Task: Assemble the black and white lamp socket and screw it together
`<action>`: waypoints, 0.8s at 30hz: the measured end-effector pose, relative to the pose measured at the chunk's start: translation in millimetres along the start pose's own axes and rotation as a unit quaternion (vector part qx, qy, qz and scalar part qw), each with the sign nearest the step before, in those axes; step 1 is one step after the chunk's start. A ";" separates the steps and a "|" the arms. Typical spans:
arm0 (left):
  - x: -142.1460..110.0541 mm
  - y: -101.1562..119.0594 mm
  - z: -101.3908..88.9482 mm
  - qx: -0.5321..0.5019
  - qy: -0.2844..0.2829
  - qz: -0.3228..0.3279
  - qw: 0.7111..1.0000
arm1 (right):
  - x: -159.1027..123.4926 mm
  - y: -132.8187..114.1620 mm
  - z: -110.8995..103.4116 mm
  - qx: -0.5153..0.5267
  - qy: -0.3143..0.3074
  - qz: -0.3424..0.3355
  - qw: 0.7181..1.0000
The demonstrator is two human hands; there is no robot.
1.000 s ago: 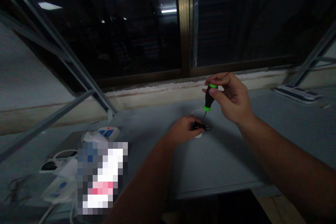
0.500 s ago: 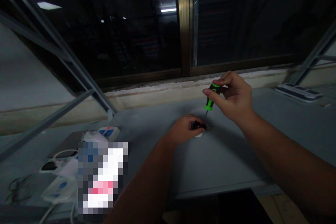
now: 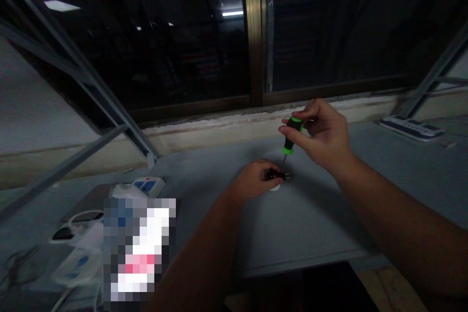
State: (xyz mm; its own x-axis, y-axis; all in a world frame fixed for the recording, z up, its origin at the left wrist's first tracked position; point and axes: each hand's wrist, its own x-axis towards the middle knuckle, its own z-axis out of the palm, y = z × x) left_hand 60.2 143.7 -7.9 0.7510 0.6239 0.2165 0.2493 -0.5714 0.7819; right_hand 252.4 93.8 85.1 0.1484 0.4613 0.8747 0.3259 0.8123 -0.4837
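Note:
My right hand (image 3: 323, 131) pinches the handle of a black and green screwdriver (image 3: 289, 140) between thumb and fingers. Its thin shaft slants down, and the tip meets a small dark power plug (image 3: 276, 175). Two metal prongs appear to stick out of the plug towards the right. Thumb and fingers of my left hand (image 3: 255, 179) are closed around the plug, just above the grey tabletop (image 3: 303, 214). A small white piece (image 3: 275, 187), partly covered, shows under the plug; what it is I cannot tell.
At left stand a white power strip (image 3: 149, 185), a white socket block (image 3: 77, 267) with cables and a pixelated patch (image 3: 142, 248). Another power strip (image 3: 411, 127) lies at the back right. Metal frame posts (image 3: 135, 139) and a dark window (image 3: 183, 48) border the table.
The screwdriver handle has turned in my right fingers, showing more black and less green. The whole view has shifted slightly; the left hand still holds the plug.

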 end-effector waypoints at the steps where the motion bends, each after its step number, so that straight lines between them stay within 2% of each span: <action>1: -0.1 0.4 -0.2 0.002 0.001 -0.001 1.000 | 0.0 1.4 -0.1 0.002 0.004 -0.001 1.000; 9: 0.6 4.0 -1.5 -0.005 -0.004 0.003 1.000 | -1.1 -4.2 -4.7 0.090 -0.057 0.053 0.993; 12: 0.7 3.4 -1.4 -0.004 -0.010 -0.001 1.000 | -0.8 -5.3 -3.3 0.074 -0.062 0.063 0.993; 16: 0.7 1.9 -1.4 -0.007 -0.011 0.000 1.000 | -1.9 3.6 -1.6 0.032 -0.044 0.059 0.997; 21: 0.4 2.3 0.4 -0.022 0.005 0.001 1.000 | -14.7 23.4 -3.1 0.008 0.028 0.027 0.999; 24: -0.9 3.1 2.8 -0.045 0.021 -0.007 0.999 | -24.0 37.6 -3.4 0.022 0.013 0.065 0.998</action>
State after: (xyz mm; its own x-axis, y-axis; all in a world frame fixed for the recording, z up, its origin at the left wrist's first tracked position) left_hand 62.0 139.9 -7.3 0.7212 0.6543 0.2273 0.2027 -0.5132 0.8340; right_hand 264.2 112.1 45.9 0.2107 0.5545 0.8051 0.2619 0.7614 -0.5930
